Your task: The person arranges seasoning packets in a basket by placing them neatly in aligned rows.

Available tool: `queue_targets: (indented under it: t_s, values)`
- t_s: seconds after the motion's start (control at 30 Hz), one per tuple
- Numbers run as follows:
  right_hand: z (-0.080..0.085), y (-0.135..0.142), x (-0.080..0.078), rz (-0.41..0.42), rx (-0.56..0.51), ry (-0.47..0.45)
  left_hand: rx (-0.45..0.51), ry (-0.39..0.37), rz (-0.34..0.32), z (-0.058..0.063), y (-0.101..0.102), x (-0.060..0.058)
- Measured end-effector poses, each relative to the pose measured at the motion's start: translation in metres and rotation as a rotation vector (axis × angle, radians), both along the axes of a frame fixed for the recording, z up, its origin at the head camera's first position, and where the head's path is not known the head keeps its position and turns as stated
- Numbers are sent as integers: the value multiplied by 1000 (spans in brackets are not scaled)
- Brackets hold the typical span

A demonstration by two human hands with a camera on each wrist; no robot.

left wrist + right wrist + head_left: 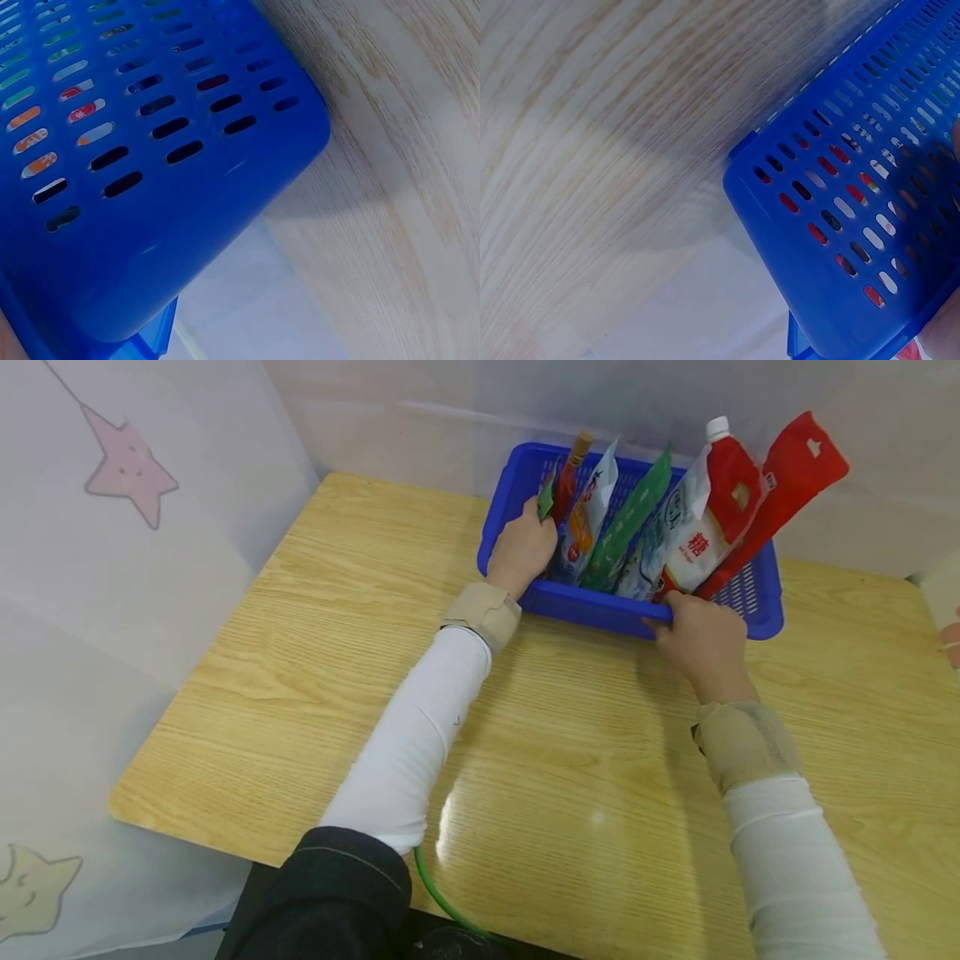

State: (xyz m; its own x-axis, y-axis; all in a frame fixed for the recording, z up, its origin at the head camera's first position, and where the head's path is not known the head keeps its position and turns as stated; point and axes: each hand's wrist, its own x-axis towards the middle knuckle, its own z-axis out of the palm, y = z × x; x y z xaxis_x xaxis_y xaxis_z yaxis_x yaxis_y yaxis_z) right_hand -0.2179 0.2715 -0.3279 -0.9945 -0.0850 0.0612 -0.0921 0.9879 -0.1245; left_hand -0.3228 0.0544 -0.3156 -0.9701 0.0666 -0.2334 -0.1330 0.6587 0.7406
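Observation:
A blue plastic basket (592,604) with slotted sides is near the far edge of the wooden table. My left hand (522,553) grips its rim around the near left corner, with the fingertips partly hidden. On the right, my right hand (703,637) holds the front rim, thumb outside. Several packages stand in the basket: a bottle with a gold cap (580,447), a white-and-orange pouch (588,518), a green bag (630,522), a white-and-blue bag (663,531), a red-and-white pouch with a white cap (712,510) and a long red bag (795,485). The basket's slotted wall (165,161) fills much of the left wrist view.
The wooden table (300,693) stretches out in front of the basket. Behind it hangs a pale sheet (390,427); another with star prints (127,468) is at the left. A green cable (438,893) runs beneath my left sleeve at the near table edge.

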Motion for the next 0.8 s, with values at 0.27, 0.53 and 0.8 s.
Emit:
queue_targets:
  t_s: [0.27, 0.53, 0.8]
  values:
    - [0, -1, 1, -4, 3, -9, -34, 14, -17, 1, 0, 3]
    - [0, -1, 1, -11, 3, -12, -44, 54, -30, 1, -2, 6]
    - [1, -2, 1, -18, 8, -23, -65, 38, -8, 3, -1, 8]
